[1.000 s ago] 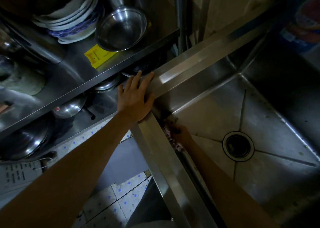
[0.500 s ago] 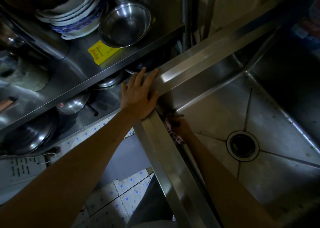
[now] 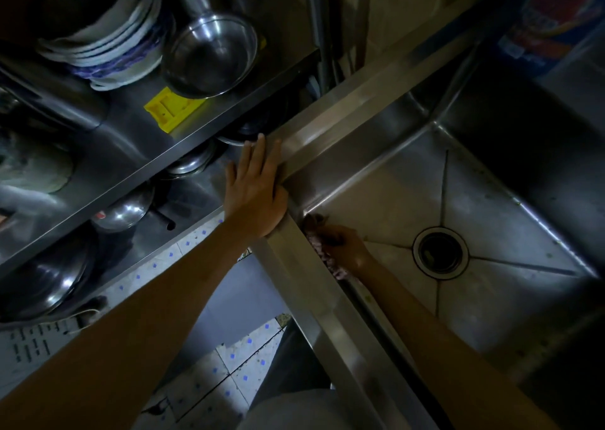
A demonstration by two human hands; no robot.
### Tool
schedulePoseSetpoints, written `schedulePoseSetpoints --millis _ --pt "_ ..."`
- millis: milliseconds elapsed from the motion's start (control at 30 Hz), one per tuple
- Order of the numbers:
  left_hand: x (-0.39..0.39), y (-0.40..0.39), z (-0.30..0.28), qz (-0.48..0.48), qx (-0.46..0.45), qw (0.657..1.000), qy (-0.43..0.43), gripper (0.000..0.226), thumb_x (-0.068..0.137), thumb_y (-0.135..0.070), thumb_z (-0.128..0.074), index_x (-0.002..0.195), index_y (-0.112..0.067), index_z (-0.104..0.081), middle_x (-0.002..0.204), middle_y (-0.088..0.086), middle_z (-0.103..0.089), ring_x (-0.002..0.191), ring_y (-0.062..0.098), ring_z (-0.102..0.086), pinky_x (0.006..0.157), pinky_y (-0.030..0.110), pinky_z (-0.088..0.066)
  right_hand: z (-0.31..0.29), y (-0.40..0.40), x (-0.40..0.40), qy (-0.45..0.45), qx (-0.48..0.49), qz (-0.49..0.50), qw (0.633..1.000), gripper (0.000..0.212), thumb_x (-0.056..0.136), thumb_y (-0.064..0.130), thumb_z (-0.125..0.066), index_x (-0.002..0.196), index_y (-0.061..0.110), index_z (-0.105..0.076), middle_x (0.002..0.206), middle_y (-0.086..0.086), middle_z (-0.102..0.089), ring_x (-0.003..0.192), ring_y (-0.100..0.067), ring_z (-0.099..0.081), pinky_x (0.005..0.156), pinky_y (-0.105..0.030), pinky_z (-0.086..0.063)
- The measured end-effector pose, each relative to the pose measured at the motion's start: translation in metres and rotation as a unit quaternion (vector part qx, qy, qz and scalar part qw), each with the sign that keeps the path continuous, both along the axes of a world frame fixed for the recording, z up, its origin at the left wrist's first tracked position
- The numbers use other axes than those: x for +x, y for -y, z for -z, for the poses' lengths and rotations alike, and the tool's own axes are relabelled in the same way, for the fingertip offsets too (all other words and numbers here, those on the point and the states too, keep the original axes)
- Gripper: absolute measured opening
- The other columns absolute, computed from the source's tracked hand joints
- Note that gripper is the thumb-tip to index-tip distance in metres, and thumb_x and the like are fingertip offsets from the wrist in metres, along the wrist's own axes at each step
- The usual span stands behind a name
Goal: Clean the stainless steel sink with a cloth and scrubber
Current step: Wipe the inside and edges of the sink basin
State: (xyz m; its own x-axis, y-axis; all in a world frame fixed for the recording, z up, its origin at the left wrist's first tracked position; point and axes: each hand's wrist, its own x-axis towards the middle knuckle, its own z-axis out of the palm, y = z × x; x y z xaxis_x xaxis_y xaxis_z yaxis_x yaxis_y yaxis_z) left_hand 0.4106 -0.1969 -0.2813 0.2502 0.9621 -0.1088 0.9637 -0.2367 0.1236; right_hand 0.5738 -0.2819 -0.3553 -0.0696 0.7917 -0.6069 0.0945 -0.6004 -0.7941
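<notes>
Cloth (image 3: 322,254): pinkish, mottled, bunched into a wad low in the near-left corner of the sink, pressed against the inner wall just under the rim. Judged soft, light and limp, probably damp; best gathered in a full fist, not pinched at an edge, so it cannot slip on wet steel.

Right hand (image 3: 343,246): down in the basin, fingers curled round the cloth, knuckles up.

Left hand (image 3: 258,190): flat on the corner of the sink rim (image 3: 327,328), fingers straight and together, holding nothing, apparently bracing.

Sink (image 3: 393,200): stainless steel, rigid, fixed; dull grey floor with diagonal creases running to a round drain (image 3: 440,253); specks of residue on the far slope.

Scrubber: not visible.

Beyond, left: shelf (image 3: 131,141) bearing a steel bowl (image 3: 211,54), stacked plates (image 3: 111,50), a yellow plastic piece (image 3: 172,108).
</notes>
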Motion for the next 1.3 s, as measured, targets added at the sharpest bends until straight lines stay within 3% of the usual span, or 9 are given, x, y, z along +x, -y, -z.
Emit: schedulePoseSetpoints --millis 167,267,367,500,633,733,1000,1133,1300 --pt "0.002 0.008 0.001 -0.004 -0.003 1.0 0.007 0.074 0.079 -0.04 -0.023 0.149 -0.018 -0.017 0.157 0.013 -0.011 0.144 0.033 -0.01 0.112 0.057 -0.016 0.002 0.016 0.003 -0.015 0.012 0.026 0.999 0.018 0.088 0.002 -0.06 0.095 -0.014 -0.064 0.088 -0.021 -0.064 0.068 0.0 -0.057 0.061 -0.008 -0.043" --pt "0.002 0.007 0.0 -0.007 0.001 1.0 0.014 0.075 0.078 -0.041 -0.024 0.148 -0.017 -0.018 0.157 0.012 -0.012 0.144 0.033 -0.011 0.111 0.057 -0.016 0.012 0.027 0.006 -0.007 -0.001 0.024 1.0 0.021 0.087 -0.002 -0.06 0.069 0.01 -0.063 0.07 -0.002 -0.059 0.058 0.012 -0.053 0.061 -0.007 -0.041" --pt "0.001 0.007 0.001 -0.013 -0.003 1.0 0.011 0.074 0.078 -0.037 -0.032 0.149 -0.018 -0.017 0.157 0.011 -0.012 0.144 0.032 -0.011 0.111 0.058 -0.016 0.012 0.028 0.01 -0.001 0.011 -0.002 1.0 0.03 0.082 -0.017 -0.053 0.08 0.011 -0.065 0.074 0.007 -0.058 0.06 0.018 -0.054 0.063 -0.004 -0.041" --pt "0.002 0.006 0.002 -0.013 -0.007 1.0 0.004 0.075 0.079 -0.036 -0.035 0.149 -0.017 -0.017 0.157 0.011 -0.012 0.144 0.032 -0.011 0.111 0.058 -0.017 0.001 0.02 0.009 0.003 0.057 -0.009 0.998 0.035 0.081 -0.019 -0.051 0.114 -0.008 -0.06 0.1 -0.005 -0.06 0.089 -0.008 -0.057 0.07 -0.005 -0.043" --pt "0.001 0.006 0.001 -0.011 -0.002 1.0 0.012 0.073 0.08 -0.035 -0.036 0.148 -0.016 -0.019 0.157 0.011 -0.012 0.144 0.032 -0.01 0.112 0.058 -0.017 -0.006 0.017 0.005 -0.015 0.049 0.016 0.999 0.013 0.087 -0.008 -0.055 0.094 -0.005 -0.065 0.083 -0.004 -0.06 0.07 -0.004 -0.054 0.064 -0.013 -0.044" --pt "0.001 0.006 0.0 -0.011 -0.004 1.0 0.017 0.073 0.08 -0.033 -0.038 0.149 -0.016 -0.017 0.157 0.01 -0.011 0.145 0.031 -0.008 0.112 0.058 -0.016 0.001 0.024 0.01 0.01 0.059 0.009 0.998 0.022 0.081 -0.01 -0.057 0.096 0.001 -0.068 0.091 -0.01 -0.065 0.086 -0.01 -0.058 0.081 -0.029 -0.046" --pt "0.002 0.006 -0.001 -0.013 -0.006 1.0 0.014 0.077 0.078 -0.036 -0.036 0.149 -0.018 -0.014 0.158 0.01 -0.01 0.145 0.03 -0.006 0.112 0.058 -0.014 -0.003 0.027 0.013 -0.03 0.074 0.019 0.997 0.03 0.08 -0.017 -0.057 0.109 -0.011 -0.06 0.101 -0.017 -0.065 0.077 -0.004 -0.064 0.074 -0.012 -0.048" --pt "0.0 0.006 0.001 -0.007 -0.003 1.0 0.016 0.077 0.077 -0.039 -0.031 0.149 -0.017 -0.016 0.157 0.01 -0.012 0.145 0.031 -0.008 0.112 0.059 -0.016 -0.004 0.027 0.016 -0.04 0.037 -0.006 0.998 0.022 0.086 -0.009 -0.055 0.103 0.001 -0.064 0.078 0.002 -0.062 0.059 0.011 -0.058 0.061 -0.01 -0.045" --pt "0.002 0.007 -0.001 -0.012 -0.002 1.0 0.018 0.076 0.078 -0.035 -0.036 0.149 -0.018 -0.017 0.157 0.009 -0.011 0.145 0.03 -0.007 0.112 0.057 -0.014 0.001 0.043 0.027 0.017 0.057 -0.034 0.998 0.022 0.079 -0.011 -0.056 0.097 -0.006 -0.067 0.095 -0.015 -0.067 0.085 -0.013 -0.06 0.08 -0.03 -0.046"
